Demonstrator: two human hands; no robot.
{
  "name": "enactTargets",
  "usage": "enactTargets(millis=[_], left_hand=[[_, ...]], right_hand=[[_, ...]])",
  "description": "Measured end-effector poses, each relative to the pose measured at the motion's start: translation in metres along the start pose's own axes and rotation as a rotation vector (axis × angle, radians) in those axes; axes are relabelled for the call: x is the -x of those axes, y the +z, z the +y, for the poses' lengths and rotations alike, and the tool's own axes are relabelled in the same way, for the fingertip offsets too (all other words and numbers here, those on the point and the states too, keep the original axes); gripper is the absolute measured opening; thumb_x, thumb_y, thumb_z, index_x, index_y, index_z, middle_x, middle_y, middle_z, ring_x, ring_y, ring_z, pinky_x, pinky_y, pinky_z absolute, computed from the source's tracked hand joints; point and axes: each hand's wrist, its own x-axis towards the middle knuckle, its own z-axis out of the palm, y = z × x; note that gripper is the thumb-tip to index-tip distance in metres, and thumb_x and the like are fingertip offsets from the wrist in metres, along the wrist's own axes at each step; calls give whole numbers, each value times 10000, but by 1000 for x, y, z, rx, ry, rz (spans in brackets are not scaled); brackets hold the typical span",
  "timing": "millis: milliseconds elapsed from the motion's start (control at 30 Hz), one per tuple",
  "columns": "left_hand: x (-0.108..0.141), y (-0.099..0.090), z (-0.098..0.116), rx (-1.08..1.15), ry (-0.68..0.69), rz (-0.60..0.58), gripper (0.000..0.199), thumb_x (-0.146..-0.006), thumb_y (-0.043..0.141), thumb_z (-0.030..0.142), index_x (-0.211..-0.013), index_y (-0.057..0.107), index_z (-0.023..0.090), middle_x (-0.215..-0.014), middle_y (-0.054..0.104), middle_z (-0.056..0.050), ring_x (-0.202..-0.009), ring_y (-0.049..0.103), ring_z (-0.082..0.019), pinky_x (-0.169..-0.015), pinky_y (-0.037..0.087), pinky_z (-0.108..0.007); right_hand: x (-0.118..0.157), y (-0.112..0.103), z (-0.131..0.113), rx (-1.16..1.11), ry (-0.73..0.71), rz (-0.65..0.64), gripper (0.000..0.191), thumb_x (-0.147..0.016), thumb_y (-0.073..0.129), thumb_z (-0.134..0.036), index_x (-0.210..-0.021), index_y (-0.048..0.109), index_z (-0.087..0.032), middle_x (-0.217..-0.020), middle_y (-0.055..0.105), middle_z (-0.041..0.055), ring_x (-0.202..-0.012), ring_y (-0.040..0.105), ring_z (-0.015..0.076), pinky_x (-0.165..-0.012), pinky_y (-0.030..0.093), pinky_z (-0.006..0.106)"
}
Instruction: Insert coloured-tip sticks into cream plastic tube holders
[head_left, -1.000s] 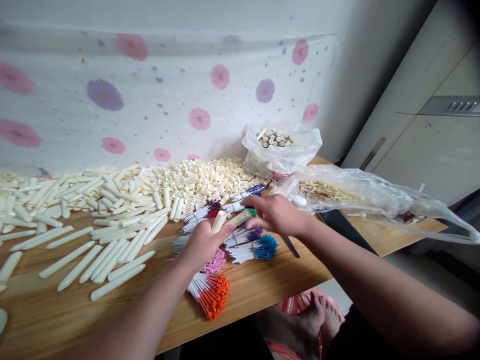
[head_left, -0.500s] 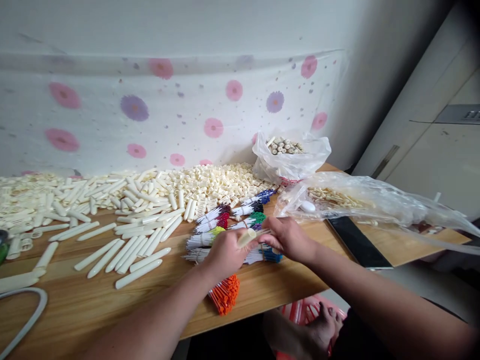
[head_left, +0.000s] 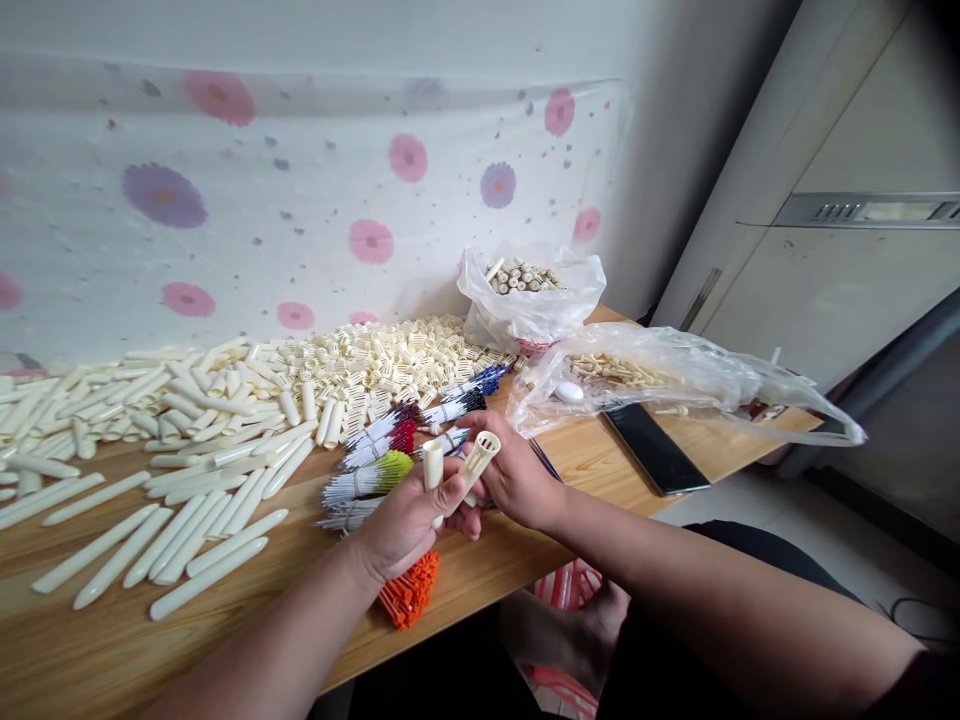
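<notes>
My left hand [head_left: 405, 520] holds two cream plastic tubes [head_left: 433, 466] upright, one with a slotted open end [head_left: 482, 450]. My right hand [head_left: 517, 475] rests against them, fingers curled at the base of the slotted tube. Both hands hover over bundles of thin white refills with coloured tips: green [head_left: 394, 470], red [head_left: 403, 436], black [head_left: 471, 402], blue [head_left: 491, 378] and orange [head_left: 409, 592]. The bundles lie on the wooden table [head_left: 525, 560] near its front edge.
Long cream pen barrels [head_left: 202, 520] lie in rows at the left. A heap of small cream ribbed parts [head_left: 382, 365] sits behind. Two clear plastic bags [head_left: 532, 300] [head_left: 675, 380] hold more parts at the right, and a dark phone [head_left: 656, 450] lies under one.
Both hands have risen slightly off the bundles and drawn toward me. The tubes now stand upright in my left hand. The camera has swung a little to the right.
</notes>
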Motion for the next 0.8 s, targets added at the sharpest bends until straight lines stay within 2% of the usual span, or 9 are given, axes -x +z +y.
enactTargets(millis=[67,133,233,333,400,533,600,733,800], left_hand=[[-1,-2,0,-39,3,73,447,-656,763,563,-782,614,161,-715,612,-7,-529,545,-97,-531,467,-249],[-3,-3,0,-146,-9,133,454,-703,713,577,-836,602,157,-683,615,-4,-509,524,-99,-515,453,-247],[-6,-7,-1,-520,13,196,395,-814,584,563,-787,589,169,-516,513,36,-464,491,-124,-485,413,-250],[-7,-10,0,-1038,231,343,266,-857,565,405,-720,602,181,-672,567,-13,-598,561,-162,-577,437,-277],[-7,-12,3,-1314,368,415,186,-860,557,296,-744,640,177,-889,591,-68,-743,606,-189,-670,456,-296],[-6,-14,4,-1665,357,474,200,-800,541,124,-928,679,192,-1126,550,-120,-780,634,-212,-652,464,-306],[-7,-16,3,-1729,353,505,263,-778,550,101,-984,672,207,-1192,536,-122,-784,638,-218,-645,470,-310],[-13,-21,2,-1544,387,535,107,-845,574,213,-841,675,179,-991,590,-78,-791,633,-189,-709,491,-288],[-14,-23,2,-1504,385,504,110,-847,583,221,-810,677,177,-948,592,-66,-782,631,-175,-717,494,-275]], right_hand=[[-5,-16,2,88,-158,93,368,-907,435,-146,-1273,418,-175,-1065,573,115,-981,550,210,-811,489,356],[-9,-32,4,327,-369,81,413,-909,446,-123,-1315,432,-192,-1209,534,135,-1137,477,249,-912,438,411],[-13,-39,3,720,-537,-88,204,-947,456,-165,-1037,637,-197,-1057,630,95,-1015,499,250,-841,391,407],[-15,-27,2,882,-404,-179,295,-937,468,-181,-695,636,-175,-718,625,80,-738,490,208,-672,328,369],[-19,-16,1,902,-225,-296,258,-898,495,-168,-690,650,-171,-699,638,94,-722,510,215,-659,312,366],[-32,-9,-2,877,48,-519,187,-804,612,-285,-684,691,-165,-658,661,101,-628,553,205,-607,332,325],[-36,-11,-5,870,66,-546,229,-799,622,-341,-671,691,-164,-619,649,90,-578,549,192,-568,328,303],[-37,-11,-12,902,-27,-507,300,-954,402,-228,-939,692,-151,-948,683,146,-894,599,257,-704,375,330],[-40,-8,-14,922,-1,-546,315,-945,376,-158,-949,691,-144,-958,681,157,-916,603,266,-711,382,335]])
